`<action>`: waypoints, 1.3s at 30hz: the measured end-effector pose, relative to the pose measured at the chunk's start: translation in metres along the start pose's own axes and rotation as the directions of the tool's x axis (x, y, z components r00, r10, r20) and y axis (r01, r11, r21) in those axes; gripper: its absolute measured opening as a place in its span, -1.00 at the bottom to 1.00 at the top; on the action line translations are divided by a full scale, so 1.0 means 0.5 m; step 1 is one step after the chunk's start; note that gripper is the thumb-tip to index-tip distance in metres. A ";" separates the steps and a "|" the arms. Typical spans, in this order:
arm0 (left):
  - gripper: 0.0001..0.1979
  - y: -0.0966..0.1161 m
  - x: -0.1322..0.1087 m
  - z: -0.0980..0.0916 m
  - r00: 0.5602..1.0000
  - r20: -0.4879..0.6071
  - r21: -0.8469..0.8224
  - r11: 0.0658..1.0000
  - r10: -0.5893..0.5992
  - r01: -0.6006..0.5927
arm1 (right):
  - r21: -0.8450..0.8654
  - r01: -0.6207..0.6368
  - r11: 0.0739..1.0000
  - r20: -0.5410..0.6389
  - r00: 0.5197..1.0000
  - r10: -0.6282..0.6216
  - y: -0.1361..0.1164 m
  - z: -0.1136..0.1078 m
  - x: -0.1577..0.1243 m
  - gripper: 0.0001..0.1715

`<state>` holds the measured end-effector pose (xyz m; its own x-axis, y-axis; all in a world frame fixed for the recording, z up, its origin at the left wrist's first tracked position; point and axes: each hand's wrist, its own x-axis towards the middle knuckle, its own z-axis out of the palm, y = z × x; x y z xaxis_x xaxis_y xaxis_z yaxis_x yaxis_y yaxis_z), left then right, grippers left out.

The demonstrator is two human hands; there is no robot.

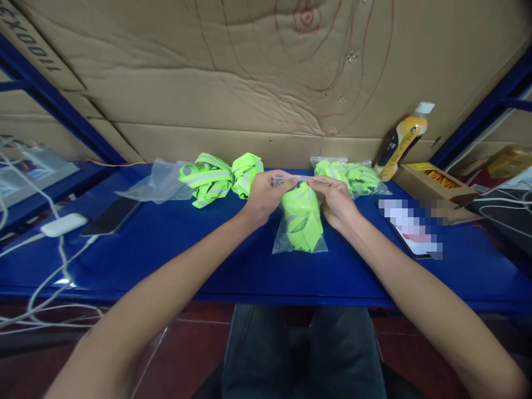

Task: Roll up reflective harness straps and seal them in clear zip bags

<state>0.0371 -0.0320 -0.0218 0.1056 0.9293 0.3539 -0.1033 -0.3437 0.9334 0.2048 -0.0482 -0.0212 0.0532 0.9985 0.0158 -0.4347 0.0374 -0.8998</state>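
A clear zip bag [279, 241] with a folded neon-yellow reflective strap [305, 221] inside lies on the blue shelf, its top edge towards the cardboard. My left hand [266, 197] pinches the left part of that top edge between thumb and fingers. On the right part, my right hand [334, 197] pinches the same edge. Behind my left hand are two loose bundles of reflective strap [211, 177], with flat clear bags [162, 180] beside them. Just past my right hand lies a filled clear bag [357, 174] holding more of the neon strap.
A drink bottle [403, 141] leans against the cardboard wall [166, 105] at the right. Near it are an open cardboard box [443, 185] and a phone with its screen lit [413, 230]. On the left lie a dark phone [112, 215], a white adapter [64, 224] and cables.
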 end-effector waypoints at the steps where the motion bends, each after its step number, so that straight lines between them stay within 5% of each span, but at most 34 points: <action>1: -0.72 -0.002 0.000 -0.001 1.000 0.000 0.015 1.000 0.021 -0.021 | 0.001 -0.008 1.000 -0.008 1.000 0.008 0.001 0.002 0.000 -0.58; 6: -0.74 -0.008 -0.003 0.003 0.994 0.020 0.058 0.992 0.108 -0.109 | 0.004 -0.058 0.998 -0.016 0.998 0.058 0.001 0.008 -0.004 -0.53; 12: -0.69 -0.012 -0.004 0.012 0.997 0.008 -0.142 0.986 -0.082 0.083 | 0.006 -0.031 1.000 -0.095 0.995 0.031 -0.002 0.002 -0.003 -0.56; 18: -0.68 -0.012 -0.001 0.001 0.998 -0.057 -0.108 0.994 -0.026 0.020 | -0.011 -0.029 1.000 -0.051 0.998 0.028 0.007 -0.008 0.011 -0.71; 24: -0.45 -0.004 -0.018 0.023 0.944 0.182 -0.053 0.956 -0.274 0.287 | 0.033 0.108 0.994 -0.114 0.988 -0.104 0.006 -0.023 0.027 -0.64; 27: -0.45 -0.020 -0.023 0.024 0.950 0.193 -0.049 0.965 -0.244 0.257 | -0.105 0.232 0.967 -0.108 0.964 -0.243 0.011 -0.034 0.039 -0.56; 32: -0.53 -0.058 0.016 -0.003 0.992 0.050 -0.002 0.993 -0.118 0.118 | -0.551 0.443 0.708 -0.071 0.820 -0.568 0.007 -0.067 0.059 -0.62; 35: -0.51 -0.073 0.072 0.000 0.995 -0.068 0.118 0.989 -0.076 0.084 | -0.832 0.411 0.372 0.049 0.722 -0.690 -0.005 -0.097 0.065 -0.57; 37: -0.43 -0.074 0.111 0.019 0.989 -0.116 0.284 0.951 -0.095 0.125 | -0.927 0.362 0.101 0.202 0.706 -0.679 -0.006 -0.116 0.067 -0.48; 39: -0.32 -0.069 0.139 0.042 0.983 -0.165 0.546 0.823 -0.076 0.155 | -0.945 0.318 -0.079 0.301 0.745 -0.596 0.001 -0.129 0.071 -0.39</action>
<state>0.0690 0.0416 -0.0281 -0.0518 0.9622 0.2675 0.4719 -0.2125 0.8557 0.2644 -0.0155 -0.0493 0.0281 0.7338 0.6788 0.9007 0.2760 -0.3356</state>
